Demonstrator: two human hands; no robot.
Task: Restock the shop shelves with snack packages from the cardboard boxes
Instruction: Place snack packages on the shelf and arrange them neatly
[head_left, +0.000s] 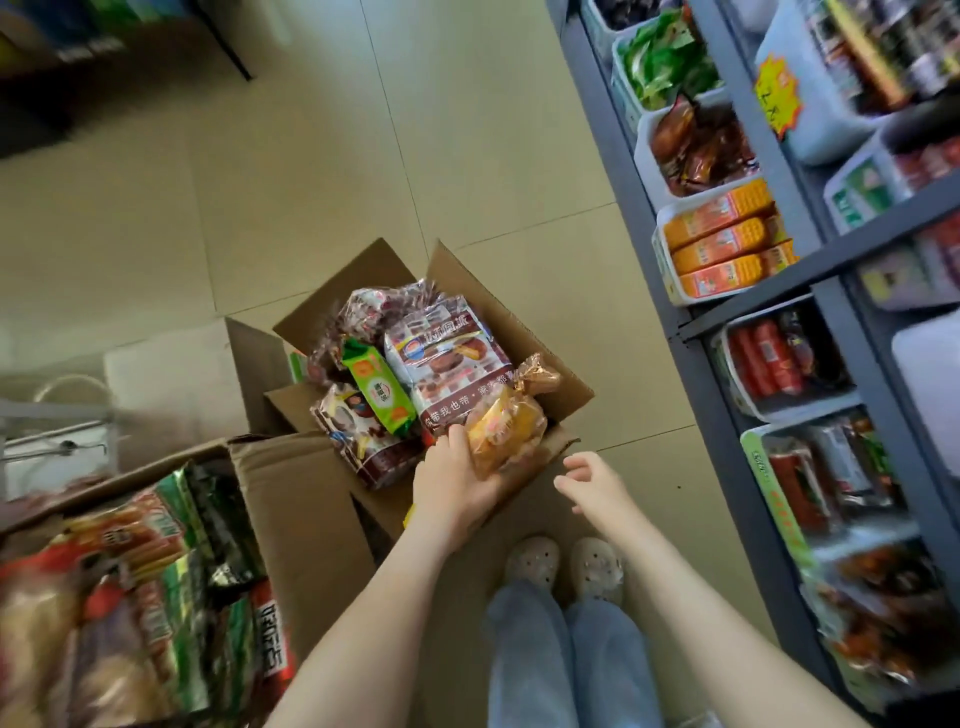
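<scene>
The left hand (457, 486) held the yellow bag (506, 426) at the near right corner of the cardboard box (563, 384), in the middle of the frame, with the fingers curled around its lower end. The long axis of the bag ran from the hand up and to the right, toward the shelves (623, 208) at the right side of the frame. The right hand (592, 480) hung just beside the bag, empty, fingers loosely spread, and it was nearer to the shelves
</scene>
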